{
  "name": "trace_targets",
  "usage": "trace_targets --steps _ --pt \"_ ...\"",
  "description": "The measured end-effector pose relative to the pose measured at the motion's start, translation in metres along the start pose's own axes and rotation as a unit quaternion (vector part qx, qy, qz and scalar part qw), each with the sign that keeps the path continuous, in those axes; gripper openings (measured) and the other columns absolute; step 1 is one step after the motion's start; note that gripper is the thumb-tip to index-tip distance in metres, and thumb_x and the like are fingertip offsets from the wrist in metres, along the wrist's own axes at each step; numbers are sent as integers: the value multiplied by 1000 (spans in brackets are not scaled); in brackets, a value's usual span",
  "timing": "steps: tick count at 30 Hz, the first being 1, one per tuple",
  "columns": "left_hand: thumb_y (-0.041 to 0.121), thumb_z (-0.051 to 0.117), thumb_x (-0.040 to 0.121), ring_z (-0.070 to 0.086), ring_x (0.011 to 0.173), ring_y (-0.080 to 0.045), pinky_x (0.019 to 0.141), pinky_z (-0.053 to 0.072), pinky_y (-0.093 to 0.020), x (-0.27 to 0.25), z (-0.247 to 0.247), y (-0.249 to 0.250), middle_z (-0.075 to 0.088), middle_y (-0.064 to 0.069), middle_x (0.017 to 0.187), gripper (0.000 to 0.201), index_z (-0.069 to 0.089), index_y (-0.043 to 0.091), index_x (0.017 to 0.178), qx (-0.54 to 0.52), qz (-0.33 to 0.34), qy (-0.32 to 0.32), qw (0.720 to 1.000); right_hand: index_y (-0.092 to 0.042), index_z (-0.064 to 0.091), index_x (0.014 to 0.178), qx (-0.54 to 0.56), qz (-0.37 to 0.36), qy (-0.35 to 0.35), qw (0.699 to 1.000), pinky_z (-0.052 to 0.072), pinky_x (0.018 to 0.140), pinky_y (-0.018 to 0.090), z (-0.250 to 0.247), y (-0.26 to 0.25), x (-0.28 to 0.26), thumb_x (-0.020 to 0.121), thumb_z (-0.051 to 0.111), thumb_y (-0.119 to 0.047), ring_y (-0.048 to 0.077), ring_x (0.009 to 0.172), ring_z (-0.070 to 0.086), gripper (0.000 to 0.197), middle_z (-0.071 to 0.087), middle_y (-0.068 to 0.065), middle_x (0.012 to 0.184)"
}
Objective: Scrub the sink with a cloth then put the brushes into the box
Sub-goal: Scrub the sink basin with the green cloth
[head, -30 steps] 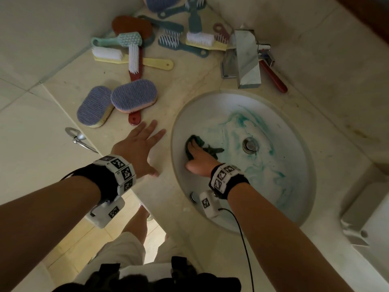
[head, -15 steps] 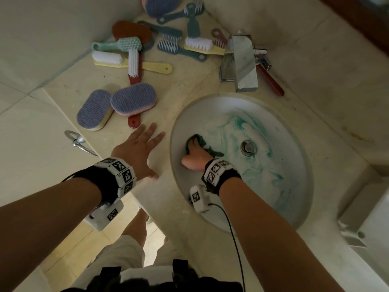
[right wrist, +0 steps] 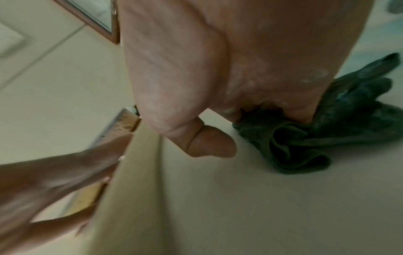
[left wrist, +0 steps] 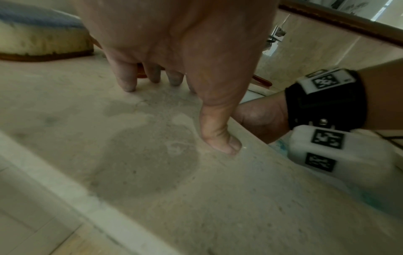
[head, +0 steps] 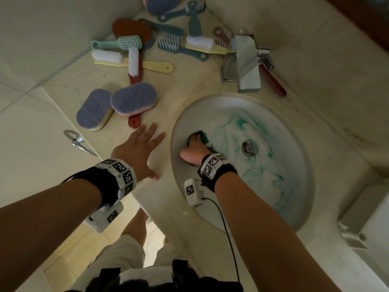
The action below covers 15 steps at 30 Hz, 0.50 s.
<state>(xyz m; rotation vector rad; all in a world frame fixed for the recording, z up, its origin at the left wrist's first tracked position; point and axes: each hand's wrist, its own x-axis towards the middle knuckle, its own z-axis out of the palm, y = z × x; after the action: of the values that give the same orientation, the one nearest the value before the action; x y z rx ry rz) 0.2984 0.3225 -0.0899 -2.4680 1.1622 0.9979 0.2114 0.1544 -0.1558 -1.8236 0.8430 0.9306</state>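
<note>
The white oval sink (head: 294, 186) is streaked with blue-green cleaner around its drain (head: 249, 147). My right hand (head: 194, 149) is low on the sink's left wall, and its fingers curl onto a bunched dark green cloth (head: 202, 137). In the right wrist view the palm (right wrist: 218, 77) bears down on the cloth (right wrist: 327, 138), the thumb bent beside it. My left hand (head: 139, 148) lies flat on the counter left of the sink, fingers spread (left wrist: 128, 81). Several brushes (head: 130, 51) lie at the counter's far end, and two purple scrub brushes (head: 134, 99) are nearer. No box shows.
A chrome faucet (head: 246, 60) stands behind the sink, with a red-handled brush (head: 272, 81) beside it. A metal ring holder (head: 73, 140) sticks out of the left wall. A white fixture (head: 368, 218) sits at the right. The counter's front edge (left wrist: 65, 186) runs near my left wrist.
My right hand has slid the cloth a little farther away along the sink's left wall. The left hand has stayed flat on the counter.
</note>
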Motion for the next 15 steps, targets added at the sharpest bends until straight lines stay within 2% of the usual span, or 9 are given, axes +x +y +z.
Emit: trace_targets --steps 3,7,10,13,15 --pt "61 76 65 -16 146 -14 115 27 -42 1 -1 0 -29 16 154 126 -18 45 147 -4 -1 1 1000 -3 -11 152 24 -12 -6 1000 14 121 40 12 2 0 88 49 -16 31 149 5 89 -14 11 162" --pt "61 76 65 -15 146 -14 115 27 -42 1 -2 -1 -29 16 154 126 -18 45 147 -4 1 2 1000 0 -13 151 -6 4 63 998 7 122 43 -14 -2 14 90 49 -19 33 149 -1 89 -16 15 161" --pt "62 76 65 -15 147 -15 115 26 -42 2 -1 -1 -29 15 154 126 -19 44 147 0 1 4 1000 -1 -15 151 36 35 97 994 9 121 43 -36 -7 18 88 51 -18 35 149 0 93 -20 13 160" --pt "61 77 64 -16 147 -15 115 27 -43 1 0 0 -29 16 154 127 -18 45 147 -3 -1 2 1000 -2 -14 152 65 23 90 994 9 122 42 -32 -4 18 85 51 -13 34 149 3 94 -18 11 161" --pt "60 77 64 -16 146 -14 115 27 -43 1 1 0 -29 16 154 127 -18 45 146 -4 0 1 1000 -3 -14 152 65 -3 58 996 8 122 40 -16 -3 12 87 50 -14 32 149 2 92 -15 11 162"
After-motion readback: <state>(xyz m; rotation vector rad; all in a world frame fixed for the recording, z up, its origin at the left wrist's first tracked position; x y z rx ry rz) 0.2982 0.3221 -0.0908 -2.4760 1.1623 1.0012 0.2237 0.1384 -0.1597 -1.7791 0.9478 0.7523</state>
